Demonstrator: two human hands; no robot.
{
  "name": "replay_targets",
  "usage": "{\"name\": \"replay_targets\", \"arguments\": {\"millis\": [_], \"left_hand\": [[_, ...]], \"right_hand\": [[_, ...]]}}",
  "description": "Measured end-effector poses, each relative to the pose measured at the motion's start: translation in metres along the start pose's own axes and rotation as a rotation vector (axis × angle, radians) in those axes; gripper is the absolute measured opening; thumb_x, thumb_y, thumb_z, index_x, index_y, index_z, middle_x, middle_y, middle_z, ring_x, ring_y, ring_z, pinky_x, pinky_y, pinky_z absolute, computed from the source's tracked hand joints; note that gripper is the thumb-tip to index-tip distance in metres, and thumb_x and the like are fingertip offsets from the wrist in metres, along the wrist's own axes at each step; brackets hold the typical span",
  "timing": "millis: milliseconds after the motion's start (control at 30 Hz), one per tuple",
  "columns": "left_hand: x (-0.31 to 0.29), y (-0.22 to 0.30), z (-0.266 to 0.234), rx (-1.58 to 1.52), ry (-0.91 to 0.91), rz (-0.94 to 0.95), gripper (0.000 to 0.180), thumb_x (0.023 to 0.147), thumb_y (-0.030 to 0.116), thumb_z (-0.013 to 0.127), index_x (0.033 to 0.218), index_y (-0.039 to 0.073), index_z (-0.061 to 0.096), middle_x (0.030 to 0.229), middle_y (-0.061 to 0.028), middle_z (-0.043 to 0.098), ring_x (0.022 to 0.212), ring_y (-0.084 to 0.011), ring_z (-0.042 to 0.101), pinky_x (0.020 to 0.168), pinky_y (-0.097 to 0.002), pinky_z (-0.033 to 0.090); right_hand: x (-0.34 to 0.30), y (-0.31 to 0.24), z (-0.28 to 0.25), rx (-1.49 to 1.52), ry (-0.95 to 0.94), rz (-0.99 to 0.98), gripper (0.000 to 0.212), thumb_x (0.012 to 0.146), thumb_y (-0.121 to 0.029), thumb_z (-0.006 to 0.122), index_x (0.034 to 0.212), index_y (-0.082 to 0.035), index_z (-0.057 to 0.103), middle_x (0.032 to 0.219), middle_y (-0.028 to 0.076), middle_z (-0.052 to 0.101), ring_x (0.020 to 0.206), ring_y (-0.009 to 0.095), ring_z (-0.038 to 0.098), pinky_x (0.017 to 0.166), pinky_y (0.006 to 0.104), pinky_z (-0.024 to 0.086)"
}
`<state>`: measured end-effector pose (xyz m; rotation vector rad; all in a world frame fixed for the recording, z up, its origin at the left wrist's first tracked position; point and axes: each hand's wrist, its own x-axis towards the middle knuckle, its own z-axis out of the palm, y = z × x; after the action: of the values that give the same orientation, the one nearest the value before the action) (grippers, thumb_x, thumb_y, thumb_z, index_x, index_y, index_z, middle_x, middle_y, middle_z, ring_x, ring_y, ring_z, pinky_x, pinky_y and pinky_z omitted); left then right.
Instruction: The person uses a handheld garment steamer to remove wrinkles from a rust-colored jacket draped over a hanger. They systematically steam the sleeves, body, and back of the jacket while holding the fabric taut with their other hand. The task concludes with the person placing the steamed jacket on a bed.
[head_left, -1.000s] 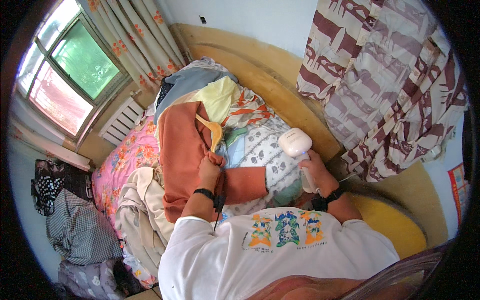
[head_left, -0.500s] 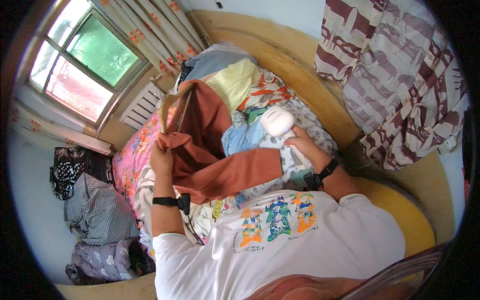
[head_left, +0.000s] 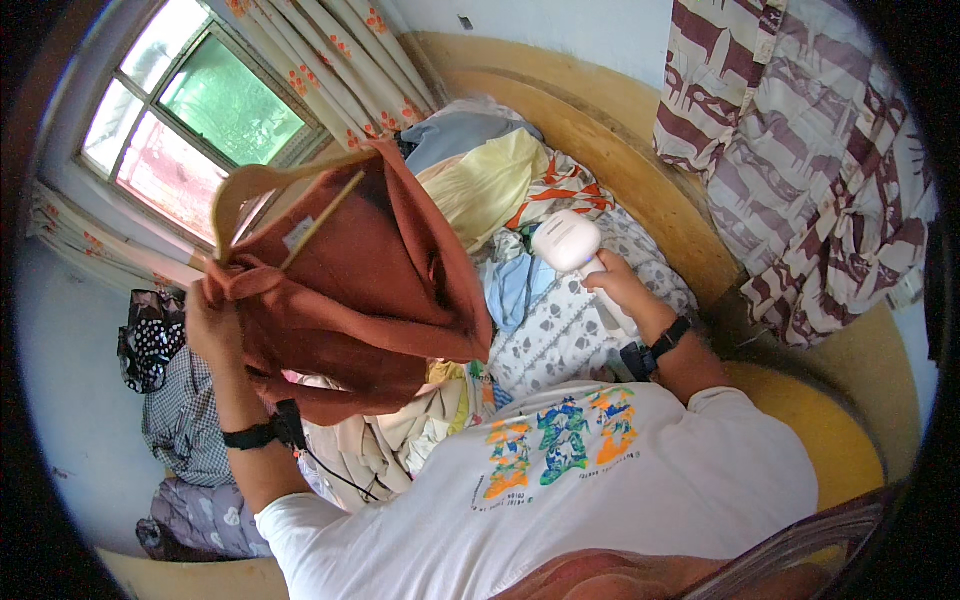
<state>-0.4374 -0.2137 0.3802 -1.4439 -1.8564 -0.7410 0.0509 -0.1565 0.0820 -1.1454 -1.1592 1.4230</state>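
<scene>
My left hand (head_left: pixel 215 325) is closed on a gathered part of a rust-brown jacket (head_left: pixel 370 290), holding it up on the left. The jacket hangs on a wooden hanger (head_left: pixel 237 190), whose bar shows in the neck opening beside a pale label. On the right, my right hand (head_left: pixel 620 284) grips the handle of a white handheld garment steamer (head_left: pixel 567 241). The steamer's rounded head points away from me, apart from the jacket. Below it lies a light blue cloth (head_left: pixel 518 290).
The bed's white patterned sheet (head_left: pixel 570 345) carries a pale yellow garment (head_left: pixel 490 180), an orange-and-white cloth (head_left: pixel 565 190) and cream clothes (head_left: pixel 370 435). A curved wooden board (head_left: pixel 600 150) edges the far side. A window (head_left: pixel 195 120) stands at left, a brown-and-white curtain (head_left: pixel 790 150) at right.
My left hand has moved left and lifted the jacket off the bed, bringing its hanger further into view. My right hand keeps the steamer almost in place; the whole view has shifted slightly.
</scene>
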Motion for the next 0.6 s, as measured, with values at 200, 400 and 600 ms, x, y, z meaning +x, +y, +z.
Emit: {"name": "replay_targets", "arguments": {"millis": [200, 400, 600], "left_hand": [[0.046, -0.039, -0.047, -0.347, 0.193, 0.134, 0.022, 0.081, 0.0, 0.059, 0.101, 0.003, 0.053, 0.086, -0.0031, 0.055, 0.079, -0.0117, 0.051, 0.074, -0.0216, 0.042], [0.095, -0.044, -0.093, -0.811, 0.179, 0.18, 0.032, 0.084, -0.008, 0.051, 0.115, -0.001, 0.052, 0.104, -0.0059, 0.058, 0.092, -0.0128, 0.056, 0.081, -0.0228, 0.046], [0.122, 0.001, -0.091, -1.118, 0.106, 0.166, 0.035, 0.083, -0.008, 0.053, 0.117, -0.004, 0.05, 0.109, -0.0101, 0.059, 0.096, -0.0161, 0.058, 0.084, -0.025, 0.048]], "right_hand": [[0.004, -0.005, -0.011, 0.021, 0.022, -0.074, 0.042, 0.066, -0.008, 0.06, 0.106, 0.004, 0.054, 0.082, 0.009, 0.06, 0.071, 0.017, 0.057, 0.065, 0.0285, 0.044], [-0.004, -0.022, -0.022, 0.049, 0.073, -0.065, 0.043, 0.065, -0.005, 0.059, 0.107, 0.004, 0.055, 0.083, 0.009, 0.06, 0.071, 0.016, 0.055, 0.065, 0.0279, 0.043], [-0.024, -0.04, -0.038, 0.065, 0.132, -0.169, 0.04, 0.064, -0.008, 0.057, 0.103, 0.002, 0.058, 0.088, 0.008, 0.061, 0.074, 0.017, 0.056, 0.068, 0.0294, 0.043]]}}
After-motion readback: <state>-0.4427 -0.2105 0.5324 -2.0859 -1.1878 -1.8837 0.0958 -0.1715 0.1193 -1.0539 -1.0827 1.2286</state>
